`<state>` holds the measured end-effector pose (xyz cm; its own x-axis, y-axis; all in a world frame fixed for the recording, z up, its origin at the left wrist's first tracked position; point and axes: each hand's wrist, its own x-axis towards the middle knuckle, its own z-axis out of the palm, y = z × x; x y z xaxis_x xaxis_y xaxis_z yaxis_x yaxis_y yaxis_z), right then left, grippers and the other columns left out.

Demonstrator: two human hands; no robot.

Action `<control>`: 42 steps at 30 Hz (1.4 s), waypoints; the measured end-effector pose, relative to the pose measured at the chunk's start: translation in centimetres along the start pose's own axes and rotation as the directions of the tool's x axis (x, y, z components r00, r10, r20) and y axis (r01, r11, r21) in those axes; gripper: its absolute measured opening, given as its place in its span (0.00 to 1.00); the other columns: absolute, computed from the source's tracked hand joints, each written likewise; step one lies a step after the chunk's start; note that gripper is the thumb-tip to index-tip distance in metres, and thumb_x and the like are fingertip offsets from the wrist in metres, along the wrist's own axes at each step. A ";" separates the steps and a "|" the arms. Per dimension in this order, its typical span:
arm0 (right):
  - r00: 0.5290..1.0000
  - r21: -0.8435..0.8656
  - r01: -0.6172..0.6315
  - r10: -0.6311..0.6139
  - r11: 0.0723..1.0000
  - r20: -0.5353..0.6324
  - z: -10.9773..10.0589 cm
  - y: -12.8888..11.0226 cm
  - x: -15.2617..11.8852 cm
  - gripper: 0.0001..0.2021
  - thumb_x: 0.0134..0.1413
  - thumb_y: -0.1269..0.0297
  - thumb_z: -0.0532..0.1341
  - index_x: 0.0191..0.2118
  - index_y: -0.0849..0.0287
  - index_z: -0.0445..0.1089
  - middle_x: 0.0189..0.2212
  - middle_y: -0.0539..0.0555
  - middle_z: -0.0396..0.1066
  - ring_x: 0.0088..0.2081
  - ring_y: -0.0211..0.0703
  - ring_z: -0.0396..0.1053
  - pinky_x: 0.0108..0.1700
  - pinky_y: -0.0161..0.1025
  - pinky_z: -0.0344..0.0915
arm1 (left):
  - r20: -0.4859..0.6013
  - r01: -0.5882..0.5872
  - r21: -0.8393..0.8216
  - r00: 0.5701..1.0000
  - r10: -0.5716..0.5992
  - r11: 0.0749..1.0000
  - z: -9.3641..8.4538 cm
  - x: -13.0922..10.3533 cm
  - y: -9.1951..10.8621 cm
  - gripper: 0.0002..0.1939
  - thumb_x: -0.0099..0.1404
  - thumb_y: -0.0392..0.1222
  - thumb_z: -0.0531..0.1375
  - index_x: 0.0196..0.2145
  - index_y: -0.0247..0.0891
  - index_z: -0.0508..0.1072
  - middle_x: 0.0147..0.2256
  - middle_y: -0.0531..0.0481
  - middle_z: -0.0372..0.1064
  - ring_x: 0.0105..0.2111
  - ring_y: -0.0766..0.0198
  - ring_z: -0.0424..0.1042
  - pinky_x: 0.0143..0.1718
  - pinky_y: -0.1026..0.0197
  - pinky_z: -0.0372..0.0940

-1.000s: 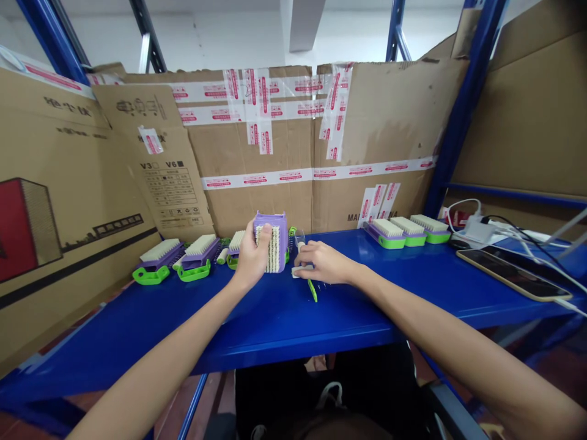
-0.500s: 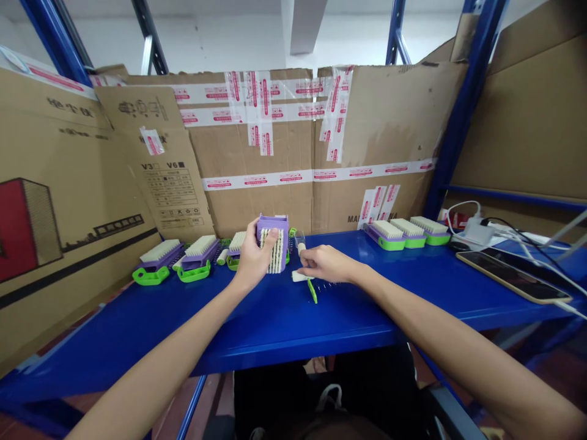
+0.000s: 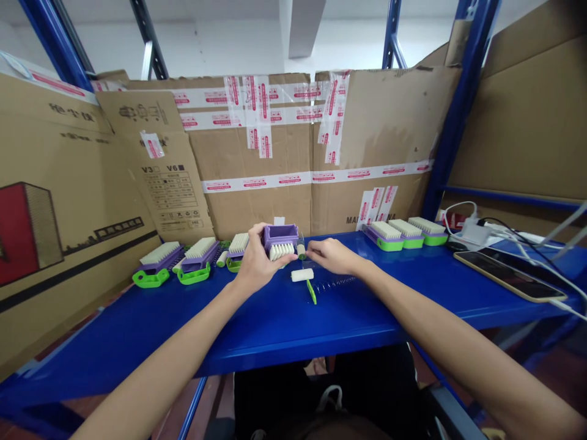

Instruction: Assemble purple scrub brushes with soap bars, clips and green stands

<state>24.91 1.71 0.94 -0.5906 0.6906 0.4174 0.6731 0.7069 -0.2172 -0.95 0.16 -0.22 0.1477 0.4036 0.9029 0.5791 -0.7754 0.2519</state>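
My left hand (image 3: 257, 260) grips a purple brush body (image 3: 280, 232) with pale bristles, tilted so its hollow side shows. To its right, the fingers of my right hand (image 3: 331, 255) are pinched together beside a small pale roller (image 3: 301, 252); whatever lies between the fingertips is too small to make out. On the blue table (image 3: 275, 318) below are a white roller (image 3: 302, 275), a green strip (image 3: 312, 292) and a thin clear coil (image 3: 337, 283).
Several purple and green brushes (image 3: 197, 256) stand at the left, partly behind my left hand. More brushes (image 3: 406, 234) line the back right. A phone (image 3: 509, 275) and cables lie at the right edge. Cardboard walls (image 3: 261, 208) enclose the back and sides.
The brush body has turned from bristles facing me to its hollow side showing. My right hand has moved up and right, off the white roller.
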 end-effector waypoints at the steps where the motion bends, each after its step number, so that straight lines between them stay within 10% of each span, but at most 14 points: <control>1: 1.000 -0.001 0.003 -0.003 1.000 -0.002 0.1 0.0 0.0 0.12 0.75 0.63 0.58 0.37 0.58 0.71 0.26 0.48 0.67 0.27 0.37 0.58 0.35 0.39 0.46 | -0.014 -0.045 0.004 0.999 0.045 0.999 0.0 0.0 0.0 0.48 0.57 0.68 0.74 0.62 0.42 0.57 0.55 0.40 0.68 0.52 0.48 0.76 0.53 0.45 0.72; 9: 0.999 -0.036 0.046 -0.046 0.998 0.018 0.5 -0.8 0.1 0.15 0.75 0.60 0.58 0.35 0.58 0.73 0.25 0.49 0.68 0.26 0.36 0.56 0.33 0.40 0.45 | -0.010 -0.485 0.016 0.874 0.486 0.874 -0.6 0.9 0.7 0.47 0.59 0.62 0.76 0.63 0.45 0.55 0.52 0.40 0.70 0.52 0.49 0.76 0.50 0.44 0.76; 16: 0.999 -0.036 0.024 -0.023 0.999 0.028 0.2 -1.2 0.0 0.13 0.70 0.61 0.62 0.31 0.59 0.73 0.24 0.48 0.67 0.25 0.35 0.54 0.33 0.40 0.45 | 0.009 -0.566 0.014 0.824 0.566 0.824 -0.7 0.9 1.0 0.47 0.61 0.59 0.76 0.65 0.46 0.53 0.53 0.38 0.69 0.52 0.49 0.76 0.49 0.44 0.78; 33: 0.990 0.416 0.023 -0.080 0.909 0.120 -0.5 -1.9 -0.3 0.25 0.63 0.48 0.65 0.21 0.57 0.61 0.19 0.42 0.51 0.26 0.34 0.46 0.32 0.38 0.47 | 0.031 -0.034 0.045 0.999 0.032 0.998 -1.0 0.5 0.3 0.40 0.69 0.61 0.67 0.66 0.40 0.56 0.55 0.38 0.71 0.50 0.49 0.77 0.52 0.47 0.73; 42: 0.918 0.558 -0.156 -0.088 0.815 0.386 -1.4 -1.0 -0.5 0.21 0.56 0.44 0.72 0.30 0.60 0.78 0.19 0.48 0.72 0.23 0.34 0.63 0.30 0.34 0.56 | 0.059 0.053 -0.010 0.997 -0.053 0.999 -0.9 0.5 0.4 0.38 0.68 0.60 0.67 0.65 0.40 0.58 0.55 0.39 0.71 0.51 0.50 0.76 0.53 0.47 0.71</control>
<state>25.11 0.45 2.22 -0.7733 0.6310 0.0618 0.3928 0.5534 -0.7345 -1.33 -0.39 0.63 0.1638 0.4719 0.8663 0.5785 -0.7573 0.3031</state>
